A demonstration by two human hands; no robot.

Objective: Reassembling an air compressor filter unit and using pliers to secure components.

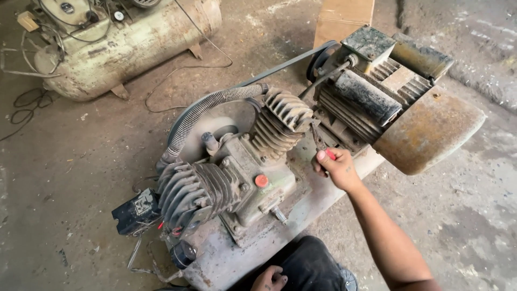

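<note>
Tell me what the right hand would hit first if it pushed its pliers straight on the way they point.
The right hand points its red-handled pliers up toward the finned cylinder head. Their tips already sit beside its fins, so those fins would likely come first, though depth is hard to judge; the motor lies just to the right.

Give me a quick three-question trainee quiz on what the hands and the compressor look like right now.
1. True or false: the right hand grips red-handled pliers beside the grimy finned metal cylinder head.
2. Where does the left hand rest? A) on the round red plastic cap B) low, near the dark trouser knee C) on the black drive belt
3. Fill in: the second pale rusty compressor tank lies at the upper ____ of the view.

Key: 1 true; 2 B; 3 left.
</note>
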